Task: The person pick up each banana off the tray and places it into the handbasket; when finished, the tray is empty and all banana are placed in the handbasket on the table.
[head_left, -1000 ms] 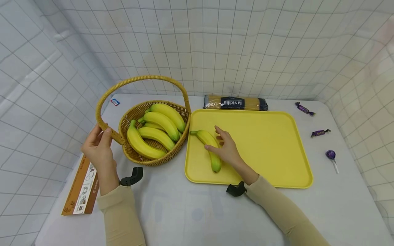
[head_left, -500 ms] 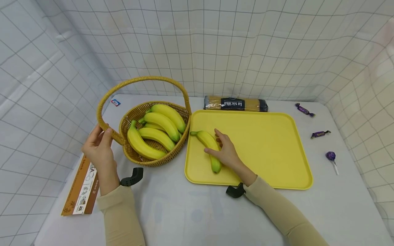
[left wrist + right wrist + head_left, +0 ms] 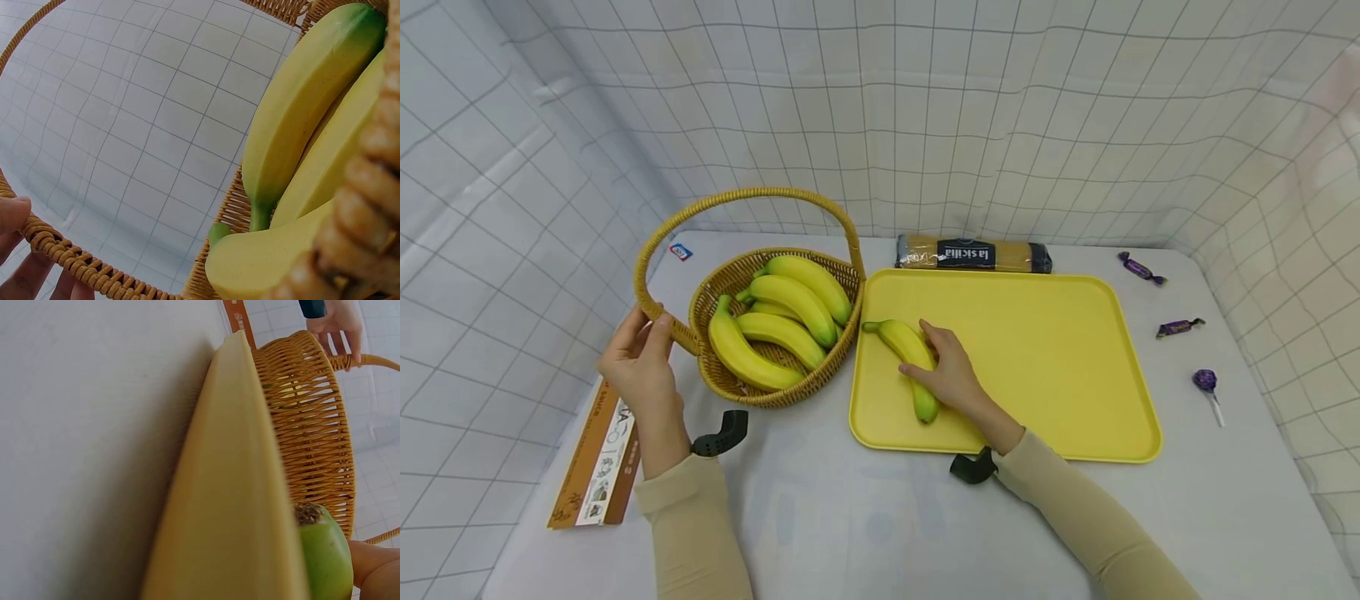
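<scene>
A wicker basket point(image 3: 775, 393) with a tall hoop handle point(image 3: 745, 194) holds several yellow bananas point(image 3: 790, 300) at the left of the table. My left hand point(image 3: 642, 354) grips the handle near its lower left end; its fingers point(image 3: 12, 215) show under the handle point(image 3: 75, 259) in the left wrist view, beside the bananas point(image 3: 306, 106). One green-tipped banana point(image 3: 898, 337) lies on the yellow tray point(image 3: 1045, 358) near its left edge. My right hand point(image 3: 946, 371) lies over its middle with fingers curled round it. The right wrist view shows the tray rim point(image 3: 231, 487), the banana tip point(image 3: 322, 550) and the basket point(image 3: 309, 419).
A pasta packet point(image 3: 973, 252) lies behind the tray. Two purple wrapped candies point(image 3: 1141, 267) point(image 3: 1178, 326) and a purple lollipop point(image 3: 1206, 382) sit at the right. A flat brown box point(image 3: 597, 454) lies at the table's left edge. Grid-patterned cloth walls surround the table.
My right hand's fingers, spread above the banana a second ago, have closed down round it. The left hand stays on the basket handle.
</scene>
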A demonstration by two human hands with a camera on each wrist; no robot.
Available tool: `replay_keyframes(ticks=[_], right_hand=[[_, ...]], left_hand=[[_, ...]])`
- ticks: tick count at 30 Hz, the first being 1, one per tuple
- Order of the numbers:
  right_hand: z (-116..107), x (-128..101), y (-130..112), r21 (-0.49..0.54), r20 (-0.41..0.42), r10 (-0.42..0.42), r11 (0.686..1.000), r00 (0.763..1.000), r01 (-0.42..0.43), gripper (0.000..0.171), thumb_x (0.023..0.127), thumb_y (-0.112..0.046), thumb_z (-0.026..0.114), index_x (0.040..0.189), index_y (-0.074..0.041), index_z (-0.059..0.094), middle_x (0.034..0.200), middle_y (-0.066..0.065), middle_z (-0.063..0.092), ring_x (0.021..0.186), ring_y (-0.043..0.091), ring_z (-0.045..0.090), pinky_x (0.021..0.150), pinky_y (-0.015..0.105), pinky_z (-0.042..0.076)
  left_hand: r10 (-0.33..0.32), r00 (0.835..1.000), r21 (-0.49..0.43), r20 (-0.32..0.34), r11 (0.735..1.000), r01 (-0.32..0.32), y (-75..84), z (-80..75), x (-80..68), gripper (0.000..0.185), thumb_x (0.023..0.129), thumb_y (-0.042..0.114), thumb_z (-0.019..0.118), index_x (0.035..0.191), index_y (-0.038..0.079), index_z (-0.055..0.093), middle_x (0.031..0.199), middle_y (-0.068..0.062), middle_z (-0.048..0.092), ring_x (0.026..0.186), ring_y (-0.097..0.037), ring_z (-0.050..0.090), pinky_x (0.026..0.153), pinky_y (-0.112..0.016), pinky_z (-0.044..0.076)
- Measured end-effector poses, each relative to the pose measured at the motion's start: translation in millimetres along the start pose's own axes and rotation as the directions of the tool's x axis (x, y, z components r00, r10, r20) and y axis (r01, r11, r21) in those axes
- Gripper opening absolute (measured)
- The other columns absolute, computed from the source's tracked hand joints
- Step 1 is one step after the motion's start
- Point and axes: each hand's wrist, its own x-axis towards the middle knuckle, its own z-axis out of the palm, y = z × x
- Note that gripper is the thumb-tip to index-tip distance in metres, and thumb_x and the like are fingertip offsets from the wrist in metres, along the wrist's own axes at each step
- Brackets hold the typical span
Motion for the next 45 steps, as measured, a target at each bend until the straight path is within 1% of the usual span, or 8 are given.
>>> replay_keyframes(ticks=[6,12,17,22,28,37,41,45], right_hand=[[1.3,-1.7,0.2,-0.023,0.005,-0.004,1.0,1.0,0.004,0.077,0.087,-0.03,0.074,0.151,-0.008,0.036,0.143,0.019,0.046,0.129,0.034,0.047,0.109,0.048,0.041],[2.2,-2.8,-1.3,-0.026,-0.021,-0.01,1.0,1.0,0.01,0.068,0.087,-0.026,0.073,0.147,-0.01,0.044,0.131,0.018,0.055,0.112,0.031,0.055,0.097,0.044,0.047],[2.6,-3.7,-1.3,-0.036,-0.057,-0.026,0.999,0.998,0.024,0.064,0.086,-0.022,0.073,0.144,-0.01,0.049,0.124,0.017,0.06,0.104,0.03,0.057,0.09,0.043,0.05],[3.1,-4.7,-0.5,-0.028,-0.073,-0.031,0.999,0.997,0.029,0.063,0.086,-0.02,0.072,0.144,-0.008,0.049,0.125,0.018,0.061,0.107,0.03,0.059,0.091,0.044,0.05],[-1.9,-5.7,-3.9,0.023,-0.089,0.021,1.0,0.996,-0.019,0.062,0.087,-0.019,0.07,0.144,-0.009,0.049,0.127,0.018,0.06,0.108,0.03,0.058,0.091,0.043,0.051],[-13.4,-6.0,-14.5,0.04,-0.07,0.066,0.997,0.995,-0.064,0.062,0.088,-0.023,0.069,0.146,-0.013,0.047,0.125,0.015,0.06,0.107,0.029,0.058,0.089,0.043,0.053],[-17.4,-7.6,-18.7,0.039,-0.079,0.064,0.997,0.995,-0.061,0.062,0.088,-0.023,0.069,0.145,-0.015,0.048,0.123,0.014,0.06,0.105,0.029,0.058,0.086,0.041,0.054],[-22.2,-10.1,-24.6,0.042,-0.095,0.03,0.999,0.995,-0.026,0.061,0.088,-0.022,0.07,0.145,-0.015,0.048,0.123,0.014,0.061,0.103,0.028,0.058,0.084,0.041,0.054]], left_hand=[[0.0,1.0,0.008,0.004,1.0,0.0,0.4,-1.6,-0.1,0.028,0.085,0.003,0.073,0.113,0.007,0.074,0.097,-0.001,0.069,0.088,-0.011,0.064,0.078,-0.014,0.056],[-0.004,1.0,-0.005,-0.002,1.0,0.004,0.9,-2.1,-0.5,0.029,0.085,0.002,0.073,0.113,0.006,0.074,0.097,-0.001,0.069,0.087,-0.011,0.064,0.078,-0.015,0.057],[0.022,1.0,-0.007,0.007,1.0,-0.022,-0.2,-2.6,-0.5,0.028,0.085,0.001,0.072,0.113,0.004,0.073,0.096,-0.002,0.069,0.086,-0.011,0.064,0.078,-0.016,0.057],[0.032,0.999,-0.003,0.007,0.999,-0.032,-1.0,-3.4,-0.6,0.028,0.085,0.002,0.072,0.113,0.004,0.073,0.095,-0.002,0.069,0.085,-0.011,0.064,0.078,-0.016,0.057],[0.037,0.999,-0.005,0.009,0.999,-0.037,-1.7,-2.8,-0.4,0.028,0.085,0.001,0.072,0.113,0.004,0.073,0.095,-0.002,0.069,0.085,-0.011,0.065,0.078,-0.016,0.057],[0.039,0.999,0.002,0.007,0.999,-0.039,-1.7,-0.7,-0.5,0.028,0.086,0.002,0.072,0.113,0.005,0.073,0.095,-0.001,0.07,0.086,-0.011,0.063,0.077,-0.016,0.057],[0.025,1.0,0.003,0.003,1.0,-0.025,-0.9,0.1,-0.8,0.027,0.086,0.002,0.072,0.113,0.006,0.074,0.097,-0.001,0.07,0.087,-0.012,0.063,0.078,-0.015,0.057],[0.023,1.0,0.004,0.002,1.0,-0.023,-0.3,0.3,-1.3,0.027,0.086,0.002,0.072,0.113,0.006,0.074,0.097,-0.002,0.069,0.088,-0.012,0.063,0.078,-0.016,0.057]])
